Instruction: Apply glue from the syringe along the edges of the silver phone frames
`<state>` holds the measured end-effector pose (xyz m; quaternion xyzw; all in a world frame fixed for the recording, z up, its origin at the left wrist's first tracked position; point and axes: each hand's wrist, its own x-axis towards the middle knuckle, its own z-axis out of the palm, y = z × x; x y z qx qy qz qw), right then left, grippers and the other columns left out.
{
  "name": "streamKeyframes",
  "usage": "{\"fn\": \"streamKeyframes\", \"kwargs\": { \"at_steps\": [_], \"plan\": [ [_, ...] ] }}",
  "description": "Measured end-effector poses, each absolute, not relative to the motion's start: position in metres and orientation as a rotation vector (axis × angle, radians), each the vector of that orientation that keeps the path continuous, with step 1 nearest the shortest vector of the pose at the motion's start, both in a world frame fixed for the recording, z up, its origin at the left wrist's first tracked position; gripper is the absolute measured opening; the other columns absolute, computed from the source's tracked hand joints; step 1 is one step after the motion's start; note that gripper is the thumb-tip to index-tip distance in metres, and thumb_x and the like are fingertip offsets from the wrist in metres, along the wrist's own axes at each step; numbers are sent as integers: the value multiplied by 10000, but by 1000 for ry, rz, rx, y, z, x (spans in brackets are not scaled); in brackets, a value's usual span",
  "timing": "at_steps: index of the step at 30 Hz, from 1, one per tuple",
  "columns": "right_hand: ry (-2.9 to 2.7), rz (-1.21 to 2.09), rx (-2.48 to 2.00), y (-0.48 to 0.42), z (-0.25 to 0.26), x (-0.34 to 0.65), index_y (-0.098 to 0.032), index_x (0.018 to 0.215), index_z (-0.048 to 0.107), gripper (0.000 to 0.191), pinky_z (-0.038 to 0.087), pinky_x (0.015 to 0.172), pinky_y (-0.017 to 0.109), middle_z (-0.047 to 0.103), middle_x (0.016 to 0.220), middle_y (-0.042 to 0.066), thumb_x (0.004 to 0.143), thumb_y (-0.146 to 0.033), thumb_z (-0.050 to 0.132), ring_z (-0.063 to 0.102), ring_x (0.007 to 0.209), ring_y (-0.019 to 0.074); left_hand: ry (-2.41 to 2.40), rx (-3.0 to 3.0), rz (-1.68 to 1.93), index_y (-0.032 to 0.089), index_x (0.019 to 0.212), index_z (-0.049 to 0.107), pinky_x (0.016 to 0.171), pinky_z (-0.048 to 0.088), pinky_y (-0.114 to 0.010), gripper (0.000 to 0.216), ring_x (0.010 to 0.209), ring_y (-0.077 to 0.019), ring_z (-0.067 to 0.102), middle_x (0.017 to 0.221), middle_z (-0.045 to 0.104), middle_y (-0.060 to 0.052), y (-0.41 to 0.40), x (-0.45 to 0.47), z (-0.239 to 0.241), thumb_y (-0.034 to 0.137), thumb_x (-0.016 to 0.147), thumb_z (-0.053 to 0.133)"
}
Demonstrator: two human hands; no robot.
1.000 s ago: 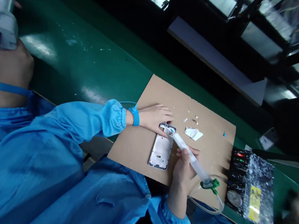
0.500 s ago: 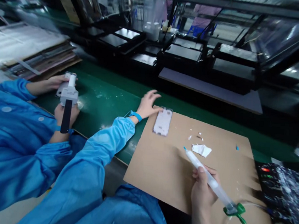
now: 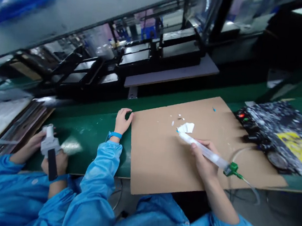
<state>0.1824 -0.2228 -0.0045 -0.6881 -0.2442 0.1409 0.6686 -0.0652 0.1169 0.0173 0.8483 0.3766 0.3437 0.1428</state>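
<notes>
My right hand [image 3: 202,158] grips a clear glue syringe [image 3: 208,154] like a pen. Its blue tip rests against a crumpled white paper scrap [image 3: 187,127] on the brown cardboard sheet [image 3: 159,160]. A green fitting [image 3: 230,169] with a thin clear tube hangs off the syringe's back end. My left hand [image 3: 122,120] lies on the green belt [image 3: 92,130] just off the cardboard's left edge, fingers curled apart around nothing. No phone frame shows on the cardboard.
At the left a co-worker in a blue coat holds a white dispenser with a black handle [image 3: 48,149] over a pale, blurred part [image 3: 71,145]. A foil-wrapped control box [image 3: 275,135] with a red light stands to the right. Black fixtures line the back.
My left hand slid the phone frame off the cardboard towards the belt and let it go; the frame has left view. The syringe tip moved up to the paper scrap. My head swung.
</notes>
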Motion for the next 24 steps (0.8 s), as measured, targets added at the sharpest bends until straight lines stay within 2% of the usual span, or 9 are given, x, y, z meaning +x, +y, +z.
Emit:
{"fn": "streamKeyframes", "kwargs": {
  "at_steps": [5, 8, 11, 14, 17, 24],
  "plan": [
    [-556, 221, -1660, -238, 1, 221, -232, 930, 758, 397, 536, 613, 342, 774, 844, 73, 877, -615, 849, 695, 701, 234, 740, 2541, 827, 230, 1122, 709, 949, 599, -392, 157, 1008, -225, 707, 1099, 740, -71, 67, -26, 30, 362, 1067, 644],
    [-586, 176, -1700, -242, 2, 227, -233, 929, 759, 358, 541, 638, 342, 781, 890, 76, 882, -579, 840, 700, 746, 238, 510, 2552, 581, 243, 1152, 715, 868, 612, -330, 157, 907, -175, 715, 1097, 743, -41, 28, 5, 26, 370, 1082, 656],
    [-578, 150, -1725, -242, 0, 224, -233, 993, 766, 347, 530, 636, 339, 788, 938, 79, 924, -570, 811, 695, 763, 237, 380, 2599, 404, 242, 1185, 718, 908, 615, -352, 157, 986, -201, 725, 1132, 726, -55, -4, 35, 20, 351, 1092, 653],
    [-580, 166, -1745, -242, -1, 222, -232, 1008, 769, 342, 525, 629, 334, 795, 955, 83, 933, -562, 809, 697, 765, 237, 403, 2638, 417, 241, 1199, 713, 977, 611, -382, 143, 1079, -232, 728, 1148, 722, -62, -25, 55, 14, 319, 1100, 647],
    [-604, 207, -1754, -242, 0, 223, -231, 956, 759, 334, 517, 618, 328, 788, 907, 75, 917, -557, 818, 688, 734, 228, 485, 2648, 488, 242, 1194, 706, 975, 606, -380, 121, 1077, -232, 728, 1165, 727, -64, -35, 63, 9, 281, 1099, 642],
    [-697, 281, -1738, -244, -4, 223, -230, 957, 756, 296, 480, 599, 317, 774, 860, 45, 911, -517, 815, 659, 682, 197, 604, 2692, 594, 229, 973, 677, 886, 586, -377, 69, 962, -233, 694, 1012, 693, -52, -37, 54, 7, 271, 1005, 720]
  ]
}}
